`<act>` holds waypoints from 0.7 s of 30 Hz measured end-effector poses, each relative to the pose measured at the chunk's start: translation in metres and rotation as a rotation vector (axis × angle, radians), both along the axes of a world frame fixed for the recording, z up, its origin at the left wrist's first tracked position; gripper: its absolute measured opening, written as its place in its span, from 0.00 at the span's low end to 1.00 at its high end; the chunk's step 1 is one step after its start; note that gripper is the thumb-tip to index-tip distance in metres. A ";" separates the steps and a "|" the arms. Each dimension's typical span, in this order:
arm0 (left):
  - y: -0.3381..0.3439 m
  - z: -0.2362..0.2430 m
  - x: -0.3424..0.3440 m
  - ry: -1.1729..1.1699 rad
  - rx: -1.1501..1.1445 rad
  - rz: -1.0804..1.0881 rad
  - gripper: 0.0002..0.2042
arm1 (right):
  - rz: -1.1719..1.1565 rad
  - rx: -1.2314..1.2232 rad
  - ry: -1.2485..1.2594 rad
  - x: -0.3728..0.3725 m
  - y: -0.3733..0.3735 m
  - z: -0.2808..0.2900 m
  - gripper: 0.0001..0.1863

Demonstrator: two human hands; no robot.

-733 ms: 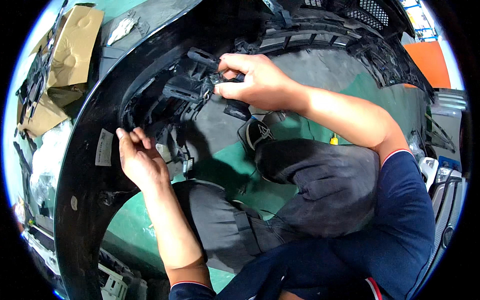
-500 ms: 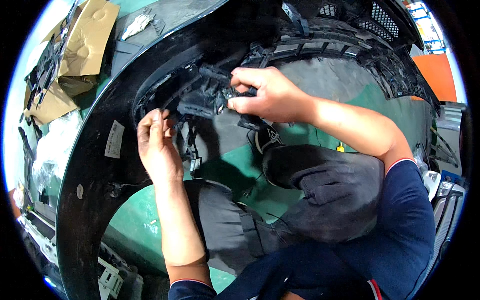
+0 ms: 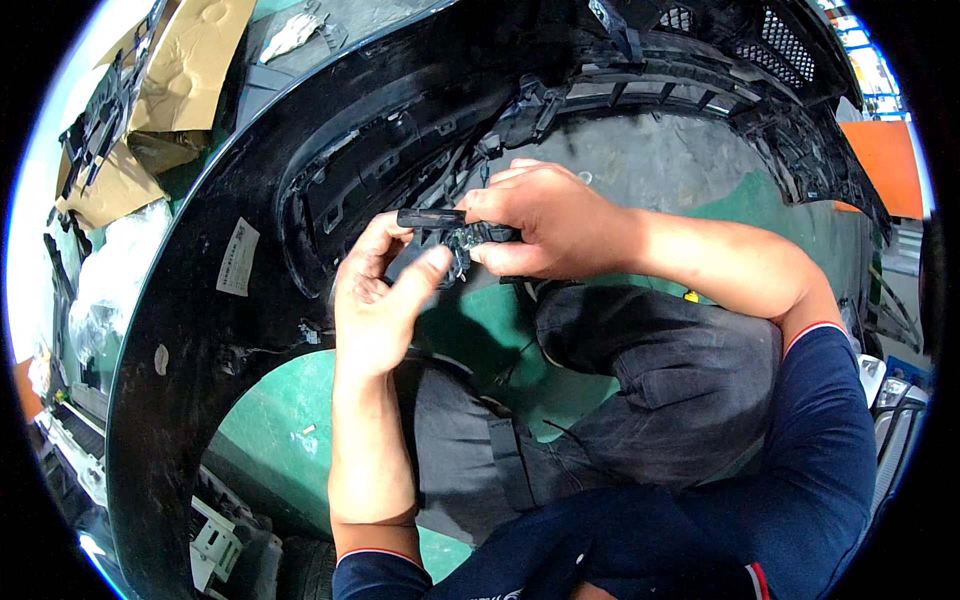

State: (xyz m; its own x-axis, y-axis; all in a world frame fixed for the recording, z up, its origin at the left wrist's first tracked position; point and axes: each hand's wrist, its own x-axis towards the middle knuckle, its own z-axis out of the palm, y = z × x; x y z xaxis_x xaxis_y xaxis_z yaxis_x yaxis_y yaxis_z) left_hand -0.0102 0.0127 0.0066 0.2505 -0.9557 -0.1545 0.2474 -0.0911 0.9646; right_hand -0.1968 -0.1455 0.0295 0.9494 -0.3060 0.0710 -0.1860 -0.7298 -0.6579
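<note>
Between my hands is a black plastic part (image 3: 432,218), bar-shaped along its top with a small mechanism or connector below it. My right hand (image 3: 550,220) pinches its right end between thumb and fingers. On the other side, my left hand (image 3: 385,290) grips it, thumb on the lower portion and fingers partly hidden behind. Around and beyond them curves a large black car bumper (image 3: 160,430), its inner face toward me. A white label (image 3: 237,257) is stuck on its left portion. Fine details of the held part are too small to make out.
Cardboard (image 3: 190,70) and clear plastic wrap (image 3: 120,270) lie outside the bumper at left. A white glove (image 3: 292,36) rests at the far left. An orange panel (image 3: 884,168) stands at the right. My bent knees (image 3: 670,370) are inside the bumper's curve, over a green floor.
The black part has come away from near the bumper's inner face toward me. My left hand has moved right and taken hold of it; my right hand keeps its grip.
</note>
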 end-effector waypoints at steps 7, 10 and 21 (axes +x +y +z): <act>0.003 0.001 -0.005 -0.308 -0.019 -0.032 0.24 | 0.043 -0.028 -0.007 0.000 -0.001 0.002 0.19; 0.004 0.003 -0.005 -0.314 0.013 -0.012 0.25 | 0.067 -0.076 -0.017 0.002 -0.001 0.007 0.20; 0.007 0.013 -0.011 -0.276 0.014 0.022 0.24 | 0.094 -0.206 -0.079 0.003 0.000 0.010 0.17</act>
State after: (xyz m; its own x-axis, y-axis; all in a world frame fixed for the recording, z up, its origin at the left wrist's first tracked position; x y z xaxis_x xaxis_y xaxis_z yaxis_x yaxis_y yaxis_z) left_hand -0.0207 0.0195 0.0194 0.3055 -0.9478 -0.0912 -0.0224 -0.1029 0.9944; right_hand -0.1933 -0.1455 0.0396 0.9622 -0.1875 0.1976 -0.0647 -0.8620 -0.5028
